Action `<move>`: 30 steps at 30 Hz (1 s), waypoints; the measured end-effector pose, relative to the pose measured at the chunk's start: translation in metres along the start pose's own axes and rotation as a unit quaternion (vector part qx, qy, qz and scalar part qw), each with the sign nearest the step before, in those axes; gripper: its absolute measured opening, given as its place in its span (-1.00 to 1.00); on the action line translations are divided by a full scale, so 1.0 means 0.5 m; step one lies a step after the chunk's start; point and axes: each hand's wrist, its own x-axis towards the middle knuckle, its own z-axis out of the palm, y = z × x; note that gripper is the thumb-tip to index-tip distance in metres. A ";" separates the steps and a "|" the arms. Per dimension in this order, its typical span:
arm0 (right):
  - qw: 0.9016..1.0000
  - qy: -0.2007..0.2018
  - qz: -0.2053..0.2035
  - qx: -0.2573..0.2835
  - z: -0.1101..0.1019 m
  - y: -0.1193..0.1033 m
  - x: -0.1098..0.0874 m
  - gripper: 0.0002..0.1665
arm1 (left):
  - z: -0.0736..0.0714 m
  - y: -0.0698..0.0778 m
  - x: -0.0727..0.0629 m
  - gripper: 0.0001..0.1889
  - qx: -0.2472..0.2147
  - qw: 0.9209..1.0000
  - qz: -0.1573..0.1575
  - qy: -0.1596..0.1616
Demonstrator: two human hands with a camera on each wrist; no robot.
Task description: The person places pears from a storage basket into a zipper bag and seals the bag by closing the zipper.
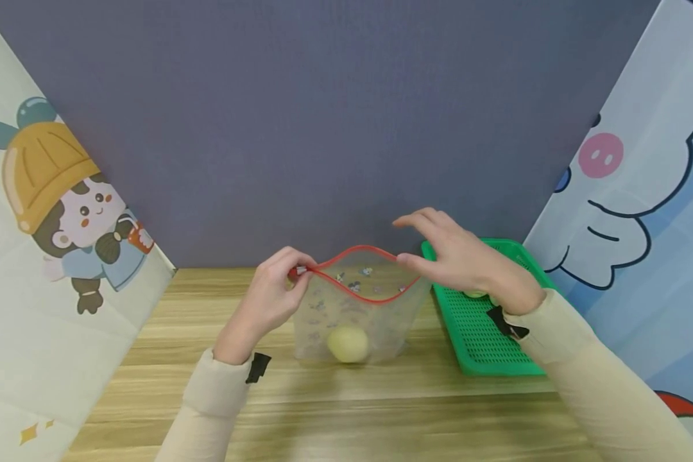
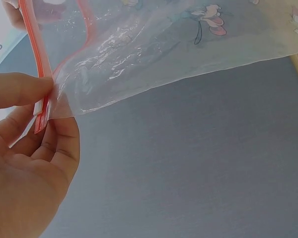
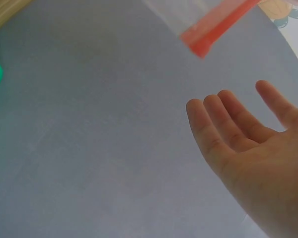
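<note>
A clear zip bag (image 1: 323,321) with a red rim and small printed figures stands on the table, its mouth gaping. Inside, at the bottom, lies a pale yellow-green round fruit (image 1: 348,344); its kind is unclear through the plastic. My left hand (image 1: 271,292) pinches the bag's left top corner between thumb and fingers, seen closely in the left wrist view. By the right top corner, my right hand (image 1: 462,256) is held with fingers extended and apart. In the right wrist view, the bag's red corner (image 3: 201,44) is separate from those fingers.
A green plastic basket (image 1: 468,359) sits on the right, partly under my right forearm, with a pale green item (image 1: 475,294) mostly hidden in it. A dark grey panel (image 1: 335,128) rises behind the wooden table (image 1: 208,410), with cartoon-printed sheets on both sides.
</note>
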 end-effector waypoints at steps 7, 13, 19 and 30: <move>1.000 0.002 0.012 -0.003 -0.011 0.028 -0.008 -0.33 | 0.003 -0.001 0.002 -0.83 0.001 1.000 0.003 0.002; 0.999 0.009 0.030 -0.019 -0.020 0.045 -0.019 -0.35 | 0.003 -0.004 0.001 -0.84 0.001 1.000 -0.002 0.003; 0.998 0.015 0.065 -0.016 -0.029 0.072 -0.027 -0.32 | 0.003 -0.004 0.001 -0.84 0.000 1.000 -0.004 0.002; 0.994 0.014 0.112 -0.010 -0.027 0.130 -0.043 -0.25 | 0.006 -0.007 0.001 -0.84 -0.001 1.000 0.001 0.007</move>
